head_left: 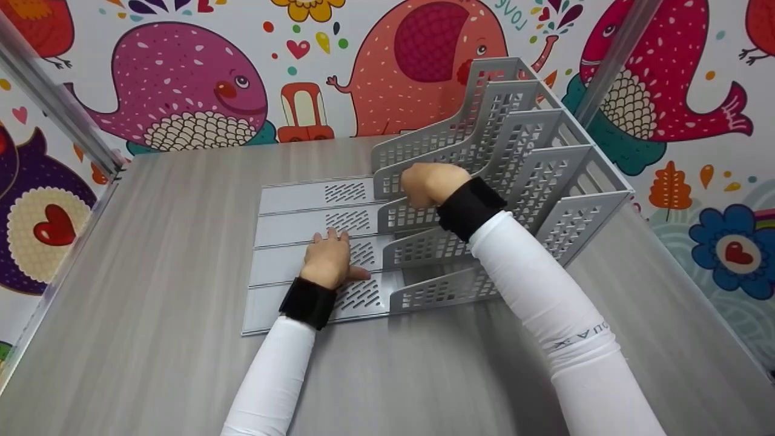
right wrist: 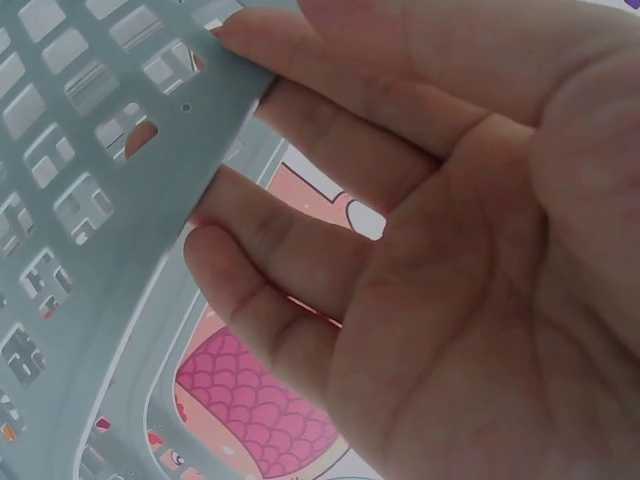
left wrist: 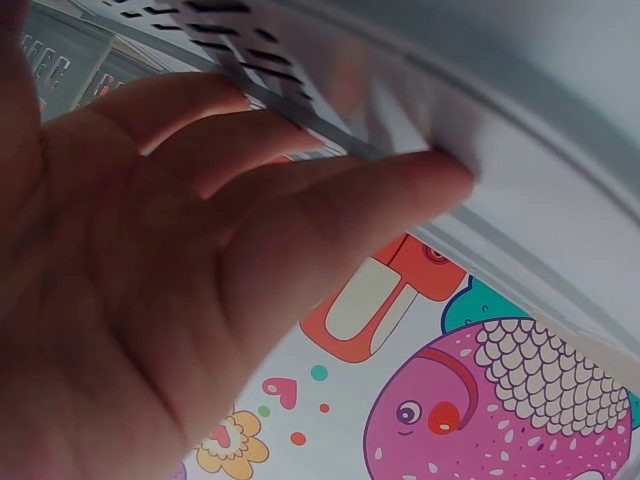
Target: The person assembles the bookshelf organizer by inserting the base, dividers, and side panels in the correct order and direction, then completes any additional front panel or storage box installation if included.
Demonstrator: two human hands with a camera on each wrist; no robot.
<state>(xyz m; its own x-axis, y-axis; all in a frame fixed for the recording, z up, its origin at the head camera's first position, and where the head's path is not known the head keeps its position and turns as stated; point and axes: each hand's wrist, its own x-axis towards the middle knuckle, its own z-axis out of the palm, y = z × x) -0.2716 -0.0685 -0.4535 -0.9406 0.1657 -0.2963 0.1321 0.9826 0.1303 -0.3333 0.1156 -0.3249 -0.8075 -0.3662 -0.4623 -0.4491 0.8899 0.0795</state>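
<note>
A grey plastic file rack with perforated dividers stands on the table, its tall ends toward the right. From its low end a flat slotted panel, marked off in long strips, stretches left. My left hand lies on this panel, fingers extended and thumb out to the side. The left wrist view has the thumb tip against the panel's smooth surface. My right hand grips the edge of a perforated divider. In the right wrist view its fingers bend round that edge, and one fingertip shows through a hole.
Grey wood-grain table surrounds the rack. Behind it rises a wall with cartoon animals. Metal frame posts stand at the left and right corners.
</note>
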